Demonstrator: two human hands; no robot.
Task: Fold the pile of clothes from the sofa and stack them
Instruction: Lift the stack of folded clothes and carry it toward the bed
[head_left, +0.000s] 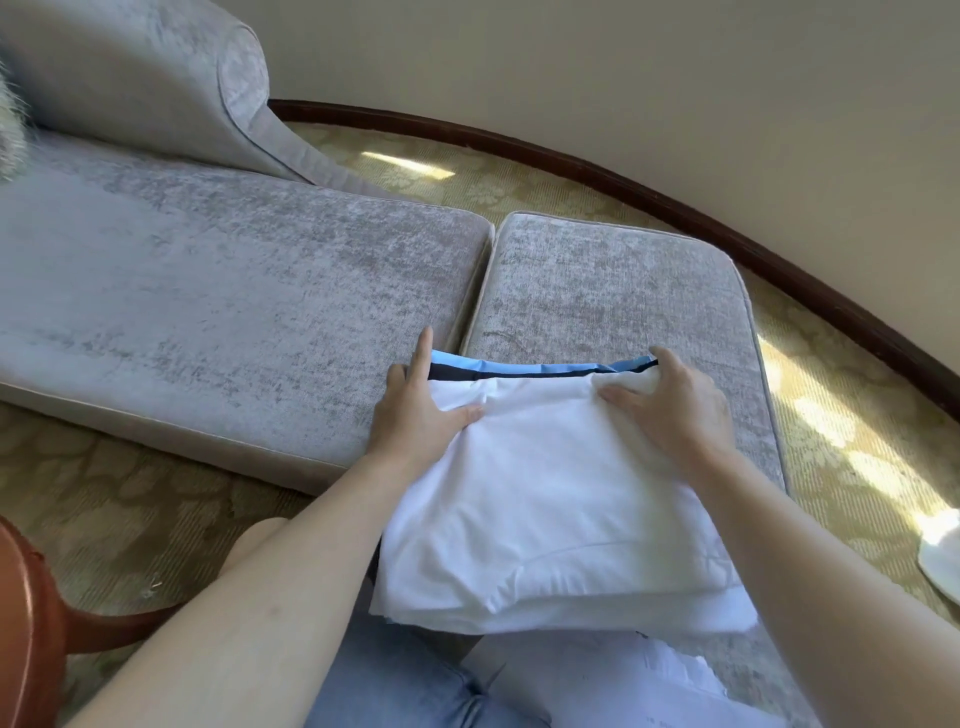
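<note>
As two hands (415, 410) (675, 405) hold, one folded stack (545, 493)

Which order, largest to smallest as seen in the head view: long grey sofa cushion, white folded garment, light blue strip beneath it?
1. long grey sofa cushion
2. white folded garment, though nearer the camera
3. light blue strip, mostly covered

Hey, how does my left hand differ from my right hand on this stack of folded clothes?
The left hand has straight fingers along the left edge of the white top garment; the right hand has curled fingers. The left hand's thumb lies flat on the cloth; the right hand bunches it at the far right corner. Both touch the white top garment at its far end.
</note>
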